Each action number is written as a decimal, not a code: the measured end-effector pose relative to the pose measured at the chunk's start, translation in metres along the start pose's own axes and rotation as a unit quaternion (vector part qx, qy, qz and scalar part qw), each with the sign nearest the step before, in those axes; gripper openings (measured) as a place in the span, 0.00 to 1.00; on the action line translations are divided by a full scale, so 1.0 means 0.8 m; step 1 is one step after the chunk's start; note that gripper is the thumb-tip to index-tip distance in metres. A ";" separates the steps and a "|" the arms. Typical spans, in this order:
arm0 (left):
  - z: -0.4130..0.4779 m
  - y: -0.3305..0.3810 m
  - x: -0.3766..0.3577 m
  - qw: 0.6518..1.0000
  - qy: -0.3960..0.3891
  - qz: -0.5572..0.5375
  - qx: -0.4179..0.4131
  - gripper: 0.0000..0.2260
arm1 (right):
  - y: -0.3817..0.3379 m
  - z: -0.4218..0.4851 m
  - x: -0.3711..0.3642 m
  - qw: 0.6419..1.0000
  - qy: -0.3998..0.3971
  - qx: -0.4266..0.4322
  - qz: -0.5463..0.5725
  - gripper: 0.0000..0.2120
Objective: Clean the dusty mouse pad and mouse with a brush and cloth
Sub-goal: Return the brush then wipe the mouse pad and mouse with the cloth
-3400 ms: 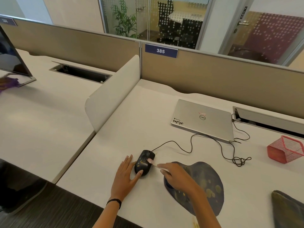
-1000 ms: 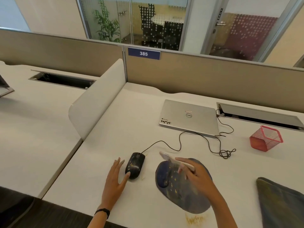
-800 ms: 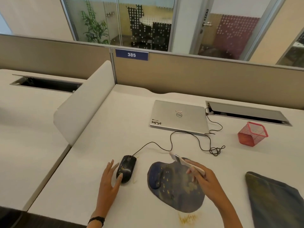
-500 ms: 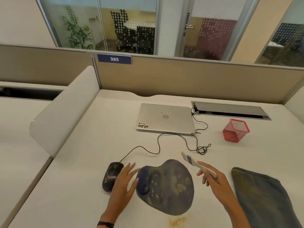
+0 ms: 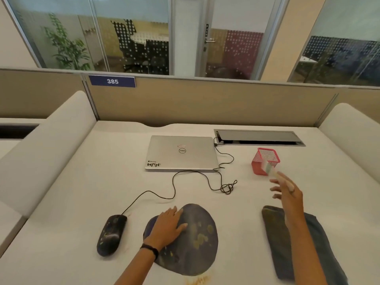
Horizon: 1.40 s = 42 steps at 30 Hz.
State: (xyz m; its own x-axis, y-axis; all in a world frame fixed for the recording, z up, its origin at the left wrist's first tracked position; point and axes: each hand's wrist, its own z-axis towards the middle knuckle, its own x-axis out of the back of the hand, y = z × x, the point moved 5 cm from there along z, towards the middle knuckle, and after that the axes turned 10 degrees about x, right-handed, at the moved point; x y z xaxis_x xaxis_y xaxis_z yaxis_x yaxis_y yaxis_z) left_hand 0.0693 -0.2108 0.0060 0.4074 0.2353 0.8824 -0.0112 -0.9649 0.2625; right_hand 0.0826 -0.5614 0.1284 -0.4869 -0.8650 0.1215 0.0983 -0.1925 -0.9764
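Partition sign (image 5: pixel 112 81) reads 385 behind a Dell laptop (image 5: pixel 182 153); left fingers (image 5: pixel 171 213) spread on mouse pad (image 5: pixel 197 243), right fingers (image 5: pixel 275 189) pinch brush (image 5: pixel 269 168).

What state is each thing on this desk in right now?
Laptop: closed.
Mouse: dusty, untouched.
Mouse pad: dusty, under flat left hand.
Brush: held in right hand, at red mesh pen holder.
Cloth: lying flat on desk.

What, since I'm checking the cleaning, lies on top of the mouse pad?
The left hand rests flat on the mouse pad, and yellowish dust spots show beside it. The pad's surface under the hand is covered.
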 end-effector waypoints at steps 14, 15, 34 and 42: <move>0.006 0.004 -0.005 0.999 -0.017 0.038 0.012 0.29 | 0.019 0.157 -0.015 0.994 0.037 -0.095 -0.031 0.11; 0.006 0.005 -0.005 0.999 -0.018 0.040 0.011 0.29 | 0.019 0.159 -0.015 0.994 0.030 -0.100 -0.036 0.11; -0.018 0.235 -0.035 0.915 -0.122 -0.364 -0.125 0.16 | 0.117 -0.036 0.179 0.931 0.067 -0.109 -0.341 0.18; -0.032 0.311 -0.086 0.862 -0.289 -0.411 -0.065 0.23 | 0.151 -0.067 0.197 0.920 0.028 -0.209 -0.330 0.32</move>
State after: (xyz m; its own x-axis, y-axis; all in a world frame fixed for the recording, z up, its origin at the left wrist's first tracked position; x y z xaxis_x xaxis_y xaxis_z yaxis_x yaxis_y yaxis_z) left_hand 0.0148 -0.4643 0.0206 0.7136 0.6990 0.0456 0.4108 -0.4703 0.7810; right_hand -0.0290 -0.6956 0.0202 -0.3654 -0.5959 0.7151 -0.5710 -0.4633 -0.6778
